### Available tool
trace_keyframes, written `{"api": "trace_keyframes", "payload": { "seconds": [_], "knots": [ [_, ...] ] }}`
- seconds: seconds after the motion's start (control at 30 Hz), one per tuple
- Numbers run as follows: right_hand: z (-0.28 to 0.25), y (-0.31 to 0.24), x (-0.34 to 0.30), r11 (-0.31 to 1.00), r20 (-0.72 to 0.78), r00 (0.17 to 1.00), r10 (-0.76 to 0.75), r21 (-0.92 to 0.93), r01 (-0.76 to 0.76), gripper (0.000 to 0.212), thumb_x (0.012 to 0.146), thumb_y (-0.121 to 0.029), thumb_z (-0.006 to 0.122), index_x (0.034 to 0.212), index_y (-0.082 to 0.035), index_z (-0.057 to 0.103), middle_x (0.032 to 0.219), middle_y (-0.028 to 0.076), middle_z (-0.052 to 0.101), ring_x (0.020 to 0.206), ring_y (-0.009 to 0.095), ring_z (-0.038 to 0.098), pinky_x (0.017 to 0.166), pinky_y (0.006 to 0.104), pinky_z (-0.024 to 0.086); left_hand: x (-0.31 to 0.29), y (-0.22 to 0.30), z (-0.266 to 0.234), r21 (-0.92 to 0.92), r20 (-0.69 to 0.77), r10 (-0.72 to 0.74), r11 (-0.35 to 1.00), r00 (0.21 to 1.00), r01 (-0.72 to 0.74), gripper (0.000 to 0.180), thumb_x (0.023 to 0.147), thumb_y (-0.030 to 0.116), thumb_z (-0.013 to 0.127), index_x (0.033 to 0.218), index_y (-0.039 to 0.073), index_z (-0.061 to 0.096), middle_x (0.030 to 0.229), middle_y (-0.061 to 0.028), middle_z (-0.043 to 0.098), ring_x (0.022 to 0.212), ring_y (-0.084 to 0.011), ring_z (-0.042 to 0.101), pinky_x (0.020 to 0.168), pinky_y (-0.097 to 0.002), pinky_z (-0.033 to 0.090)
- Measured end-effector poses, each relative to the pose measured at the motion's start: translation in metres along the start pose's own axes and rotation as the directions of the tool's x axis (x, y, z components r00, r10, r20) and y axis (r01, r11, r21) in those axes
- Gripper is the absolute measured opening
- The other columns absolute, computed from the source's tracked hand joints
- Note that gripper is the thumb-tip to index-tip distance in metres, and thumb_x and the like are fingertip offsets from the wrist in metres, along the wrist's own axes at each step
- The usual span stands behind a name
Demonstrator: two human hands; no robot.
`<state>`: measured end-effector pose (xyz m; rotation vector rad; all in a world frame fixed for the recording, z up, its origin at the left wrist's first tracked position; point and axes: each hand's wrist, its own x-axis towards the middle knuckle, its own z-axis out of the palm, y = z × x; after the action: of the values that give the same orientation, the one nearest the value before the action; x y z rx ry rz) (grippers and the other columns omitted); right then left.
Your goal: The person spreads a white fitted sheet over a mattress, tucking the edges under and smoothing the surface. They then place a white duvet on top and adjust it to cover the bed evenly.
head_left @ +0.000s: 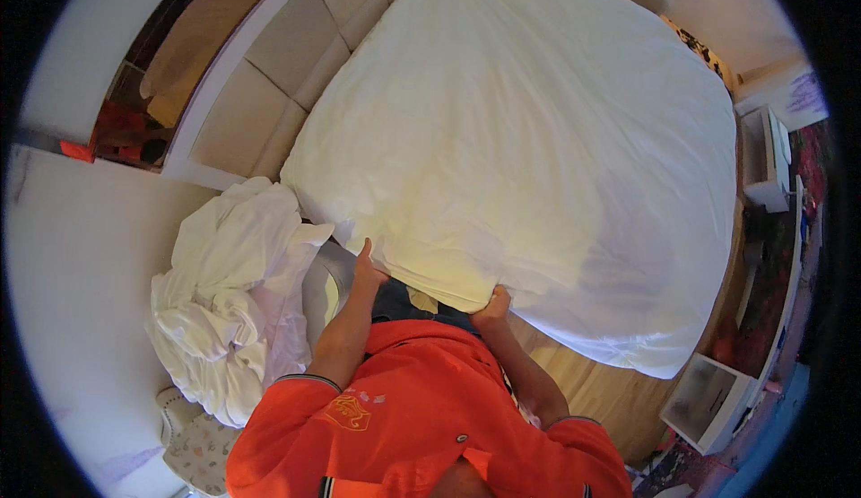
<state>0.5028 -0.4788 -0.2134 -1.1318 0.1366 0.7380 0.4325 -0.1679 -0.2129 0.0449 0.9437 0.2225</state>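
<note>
A large white duvet (538,139) is spread over the bed, with soft folds running toward its far end. At its near edge, my left hand (367,266) grips the border, thumb on top and fingers mostly hidden beneath the cloth. Farther right along the same edge, my right hand (491,309) is closed on the fabric close to my body. Between my hands the border sags slightly. The duvet's near right corner hangs past the bed, over the floor.
Crumpled white bedding (224,301) is heaped at the left, above a patterned chair (202,453). A beige padded headboard (269,94) runs along the bed's left side. Wooden floor (619,404) shows at the near right, beside a white open box (708,404). Another white box-shaped unit (762,161) stands at the far right.
</note>
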Motion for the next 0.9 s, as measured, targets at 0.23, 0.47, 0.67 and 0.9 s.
{"api": "trace_keyframes", "payload": {
  "seconds": [0.23, 0.47, 0.67, 0.9],
  "knots": [
    [0.121, -0.077, 0.009, 0.736, -0.091, 0.832, 0.547, 0.526, -0.427, 0.061, 0.085, -0.056, 0.055, 0.126, -0.011, 0.048, 0.121, 0.010, 0.053, 0.109, 0.030, 0.052, 0.093, 0.0445, 0.042, 0.068, 0.061, -0.055, 0.486, -0.192, -0.009, 0.868, 0.981, 0.104, 0.042, 0.084, 0.020, 0.059, 0.121, 0.001, 0.052, 0.119, -0.0164, 0.057, 0.101, -0.0357, 0.059, 0.094, -0.0522, 0.045],
    [0.164, 0.073, 0.103, 0.708, -0.117, 0.765, 0.634, 0.486, -0.512, 0.044, 0.081, -0.025, 0.058, 0.117, -0.001, 0.047, 0.114, 0.015, 0.054, 0.107, 0.032, 0.053, 0.090, 0.0425, 0.046, 0.060, 0.124, 0.008, -0.042, -0.282, -0.306, 0.951, 0.909, 0.306, 0.041, 0.079, 0.006, 0.053, 0.118, -0.002, 0.051, 0.122, -0.0217, 0.053, 0.113, -0.0393, 0.051, 0.096, -0.0595, 0.039],
    [0.237, 0.031, 0.099, 0.656, -0.255, 0.792, 0.555, 0.719, -0.229, 0.052, 0.069, -0.010, 0.048, 0.119, 0.001, 0.043, 0.116, 0.019, 0.051, 0.107, 0.038, 0.051, 0.094, 0.0503, 0.045, 0.117, 0.148, -0.026, -0.145, -0.204, -0.247, 0.964, 0.947, 0.221, 0.059, 0.084, 0.043, 0.063, 0.127, 0.006, 0.048, 0.129, -0.0151, 0.051, 0.118, -0.0394, 0.046, 0.097, -0.0580, 0.037],
    [0.232, 0.031, 0.108, 0.640, -0.253, 0.721, 0.645, 0.695, -0.328, 0.052, 0.073, -0.021, 0.057, 0.121, -0.005, 0.045, 0.120, 0.018, 0.050, 0.109, 0.037, 0.051, 0.092, 0.0484, 0.045, 0.170, 0.176, -0.040, -0.022, -0.226, -0.241, 0.970, 0.944, 0.242, 0.050, 0.085, 0.035, 0.064, 0.123, 0.005, 0.050, 0.121, -0.0157, 0.055, 0.106, -0.0390, 0.053, 0.090, -0.0558, 0.042]
  ]
}}
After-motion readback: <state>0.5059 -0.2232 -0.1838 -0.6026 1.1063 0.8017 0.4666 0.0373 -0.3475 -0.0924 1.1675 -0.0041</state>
